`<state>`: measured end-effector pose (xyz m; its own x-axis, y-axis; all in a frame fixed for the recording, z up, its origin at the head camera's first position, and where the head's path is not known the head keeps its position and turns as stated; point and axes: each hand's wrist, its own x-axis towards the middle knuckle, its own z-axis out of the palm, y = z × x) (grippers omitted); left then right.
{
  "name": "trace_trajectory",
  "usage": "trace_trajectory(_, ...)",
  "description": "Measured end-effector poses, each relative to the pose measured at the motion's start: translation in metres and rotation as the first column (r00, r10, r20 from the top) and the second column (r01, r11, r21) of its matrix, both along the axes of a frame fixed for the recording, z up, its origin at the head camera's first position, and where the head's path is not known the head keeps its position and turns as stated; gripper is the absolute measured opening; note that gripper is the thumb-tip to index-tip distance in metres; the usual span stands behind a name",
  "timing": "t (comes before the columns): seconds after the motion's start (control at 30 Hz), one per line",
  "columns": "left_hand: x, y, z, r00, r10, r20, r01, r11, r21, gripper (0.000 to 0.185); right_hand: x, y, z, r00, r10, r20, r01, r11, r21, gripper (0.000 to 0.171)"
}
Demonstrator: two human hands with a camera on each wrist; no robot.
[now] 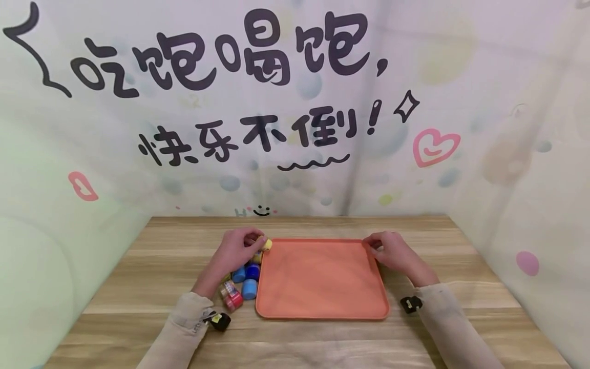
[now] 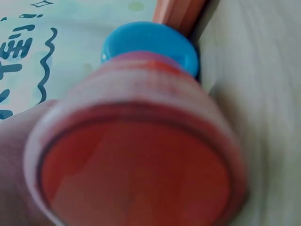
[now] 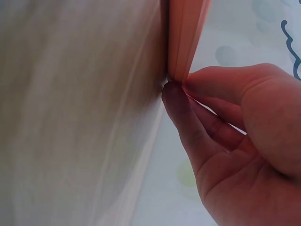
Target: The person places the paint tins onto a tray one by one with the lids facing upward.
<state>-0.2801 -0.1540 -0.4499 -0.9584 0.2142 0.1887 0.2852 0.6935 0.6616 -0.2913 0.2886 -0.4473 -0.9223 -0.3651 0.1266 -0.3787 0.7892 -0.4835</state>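
Fig.: two bare hands at a flat, round-cornered orange plastic tray (image 1: 322,287) lying on a light wood-grain table (image 1: 138,287). The left hand (image 1: 237,249) sits at the tray's far-left corner w/ fingers curled round a small yellow-capped jar (image 1: 266,245), which is held just over the tray's rim. The right hand (image 1: 392,252) is at the far-right corner; the right wrist view shows thumb & forefinger (image 3: 181,106) pinching the thin tray edge (image 3: 186,42), so both hands are occupied, neither slack. Just left of the tray, under & behind the left forearm, is a tight cluster of small round paint-type jars: several blue-capped jars (image 1: 249,288) and a red-capped jar w/ clear body (image 1: 232,300) lying on its side; in the left wrist view the red cap (image 2: 136,174) fills the frame, blurred, w/ a blue cap (image 2: 150,44) behind it, next to the tray edge. Risks, as judged: (1) the right pinch is narrow & at one corner only, so any lift or tug could tilt or skid the tray, and a jar set inside would then roll; (2) the left wrist & sleeve pass close over the cluster, so a careless sweep could knock jars about, the tipped red one being likeliest to roll toward the table edge; (3) the yellow jar is small & gripped near the fingertips, so it may slip if released on the rim rather than the flat floor. Whether caps are tight: can't tell.
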Motion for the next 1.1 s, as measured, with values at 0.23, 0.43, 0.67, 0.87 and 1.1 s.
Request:
trace_trajectory(0.23, -0.002, 0.005, -0.001, 1.0, -0.019, -0.013, 0.019, 1.0, -0.002, 0.024, 0.0, 0.0, 0.0, 1.0, 0.005, -0.007, -0.005, 1.0, 0.012, 0.021)
trace_trajectory(0.43, -0.003, 0.009, -0.002, 0.999, -0.02, -0.034, 0.019, 0.999, -0.032, 0.023, 0.0, -0.001, 0.0, 1.0, -0.001, 0.0, 0.001, 1.0, 0.013, 0.027)
trace_trajectory(0.67, -0.003, 0.014, 0.0, 0.999, -0.019, -0.035, 0.017, 0.998, -0.061, 0.022, 0.0, -0.003, -0.001, 1.0, 0.007, -0.009, -0.006, 1.0, 0.026, 0.026)
trace_trajectory(0.87, -0.003, 0.02, 0.002, 0.999, -0.014, -0.04, 0.01, 0.997, -0.081, 0.021, 0.0, -0.004, 0.0, 1.0, 0.004, -0.01, -0.004, 0.999, 0.033, 0.025)
trace_trajectory(1.1, -0.004, 0.031, 0.003, 0.995, -0.032, -0.098, 0.023, 0.995, -0.093, 0.021, 0.002, -0.006, 0.0, 1.0, -0.013, -0.016, 0.013, 0.999, 0.046, 0.022)
